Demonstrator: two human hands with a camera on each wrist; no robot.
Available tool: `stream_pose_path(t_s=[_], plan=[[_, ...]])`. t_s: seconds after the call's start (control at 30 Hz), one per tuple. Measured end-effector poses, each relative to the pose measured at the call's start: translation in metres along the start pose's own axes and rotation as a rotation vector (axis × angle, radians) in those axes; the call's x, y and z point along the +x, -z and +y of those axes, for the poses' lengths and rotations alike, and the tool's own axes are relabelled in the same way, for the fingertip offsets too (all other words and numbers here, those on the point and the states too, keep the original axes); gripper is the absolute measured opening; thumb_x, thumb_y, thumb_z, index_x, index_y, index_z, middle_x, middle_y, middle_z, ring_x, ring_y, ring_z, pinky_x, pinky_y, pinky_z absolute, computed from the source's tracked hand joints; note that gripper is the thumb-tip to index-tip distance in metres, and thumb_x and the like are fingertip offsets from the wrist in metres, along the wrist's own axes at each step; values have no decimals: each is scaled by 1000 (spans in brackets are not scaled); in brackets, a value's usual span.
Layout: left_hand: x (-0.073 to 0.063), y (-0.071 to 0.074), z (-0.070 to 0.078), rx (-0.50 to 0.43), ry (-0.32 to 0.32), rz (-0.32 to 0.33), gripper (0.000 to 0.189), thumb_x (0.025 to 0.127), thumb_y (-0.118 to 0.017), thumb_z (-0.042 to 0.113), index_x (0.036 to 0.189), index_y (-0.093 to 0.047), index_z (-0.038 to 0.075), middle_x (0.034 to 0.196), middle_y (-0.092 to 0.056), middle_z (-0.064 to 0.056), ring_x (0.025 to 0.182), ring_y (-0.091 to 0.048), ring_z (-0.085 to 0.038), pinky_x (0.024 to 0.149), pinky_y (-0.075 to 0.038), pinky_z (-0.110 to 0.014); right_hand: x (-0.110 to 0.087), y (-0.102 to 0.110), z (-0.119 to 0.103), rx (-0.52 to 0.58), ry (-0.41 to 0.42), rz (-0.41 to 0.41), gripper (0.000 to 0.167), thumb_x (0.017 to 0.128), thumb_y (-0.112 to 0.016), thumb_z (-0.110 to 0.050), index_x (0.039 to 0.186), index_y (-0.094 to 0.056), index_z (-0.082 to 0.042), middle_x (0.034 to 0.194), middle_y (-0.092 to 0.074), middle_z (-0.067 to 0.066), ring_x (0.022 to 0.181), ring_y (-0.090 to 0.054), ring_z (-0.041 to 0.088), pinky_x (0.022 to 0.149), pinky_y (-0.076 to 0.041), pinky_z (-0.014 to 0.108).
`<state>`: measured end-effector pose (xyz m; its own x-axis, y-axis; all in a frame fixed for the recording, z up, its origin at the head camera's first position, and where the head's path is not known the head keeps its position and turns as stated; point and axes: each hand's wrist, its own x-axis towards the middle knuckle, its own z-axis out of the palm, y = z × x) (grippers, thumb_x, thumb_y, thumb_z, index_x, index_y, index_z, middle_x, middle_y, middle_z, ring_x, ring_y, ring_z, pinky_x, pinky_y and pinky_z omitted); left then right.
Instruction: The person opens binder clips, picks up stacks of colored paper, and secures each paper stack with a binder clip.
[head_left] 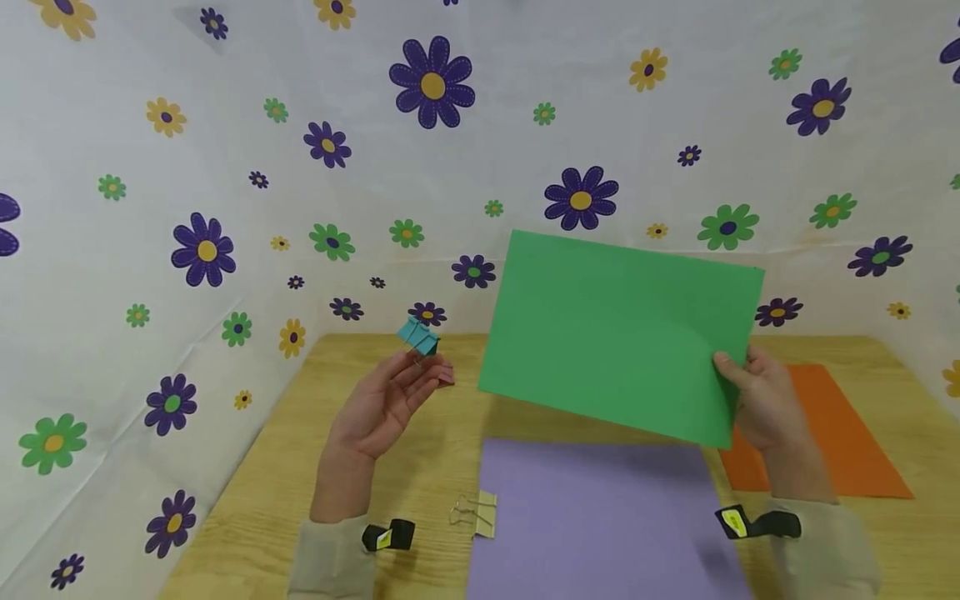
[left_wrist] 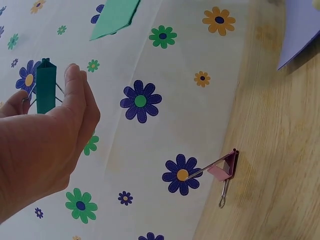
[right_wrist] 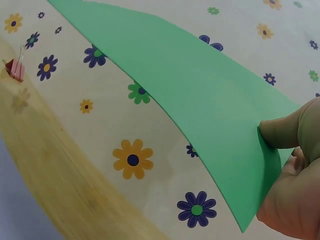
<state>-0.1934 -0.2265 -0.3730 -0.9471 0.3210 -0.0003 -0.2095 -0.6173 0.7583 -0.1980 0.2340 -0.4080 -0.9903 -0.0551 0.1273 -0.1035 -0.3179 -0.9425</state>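
The left hand (head_left: 378, 408), at left, pinches a blue binder clip (head_left: 417, 335) by its wire handles between thumb and fingertips; the grip is nearly closed, with the clip's body raised above the fingers. The right hand (head_left: 768, 404), at right, grips a green sheet (head_left: 618, 333) near its near right corner, the thumb pressed on the face and the fingers behind. The sheet is tilted and well clear of the wooden table (head_left: 255, 500). Nearer lies a purple sheet (head_left: 600, 517), with a yellow binder clip (head_left: 486, 514) at its left edge. An orange sheet (head_left: 840, 433) lies at right, partly behind the right hand. A pink binder clip (left_wrist: 218, 173) rests on the far left tabletop, before a flowered cloth (head_left: 247, 42).
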Motion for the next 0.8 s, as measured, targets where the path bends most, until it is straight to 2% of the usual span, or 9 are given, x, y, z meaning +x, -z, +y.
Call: stream_pose_path(t_s=[0.13, 0.27, 0.37, 0.53, 0.8], plan=[[2, -3, -1, 45, -28, -12, 29, 109, -40, 18, 116, -63, 3, 114, -67, -16, 106, -68, -26, 96, -50, -31, -2, -1, -4, 25, 77, -18, 21, 101, -55, -10, 120, -58, -19, 108, -70, -8, 93, -67, 8, 76, -56, 25], [2, -6, 0, 130, -58, -13, 30, 109, -40, 19, 116, -65, 5, 110, -69, -14, 103, -69, -24, 95, -51, -28, -3, -1, -8, 31, 101, -22, 25, 101, -54, -7, 123, -57, -18, 109, -71, -7, 93, -68, 9, 76, -57, 25], [2, -8, 0, 177, -69, 16, 29, 108, -41, 19, 115, -66, 7, 107, -70, -11, 100, -69, -21, 91, -53, -25, -2, -2, -10, 49, 113, -21, 27, 100, -55, -6, 123, -60, -20, 108, -72, -6, 92, -69, 10, 74, -57, 26], [2, -9, -1, 204, -79, 74, 28, 108, -42, 18, 110, -69, 12, 102, -68, -5, 95, -67, -16, 88, -54, -23, -2, -3, -14, 62, 146, -20, 30, 99, -55, -3, 122, -64, -21, 105, -74, -4, 87, -71, 11, 70, -58, 26], [0, -8, -3, 245, -74, 79, 30, 108, -41, 16, 106, -70, 13, 100, -67, -3, 94, -64, -14, 87, -54, -24, -6, -3, -16, 39, 169, -13, 31, 99, -55, -2, 123, -65, -21, 104, -74, -3, 83, -73, 12, 66, -59, 27]])
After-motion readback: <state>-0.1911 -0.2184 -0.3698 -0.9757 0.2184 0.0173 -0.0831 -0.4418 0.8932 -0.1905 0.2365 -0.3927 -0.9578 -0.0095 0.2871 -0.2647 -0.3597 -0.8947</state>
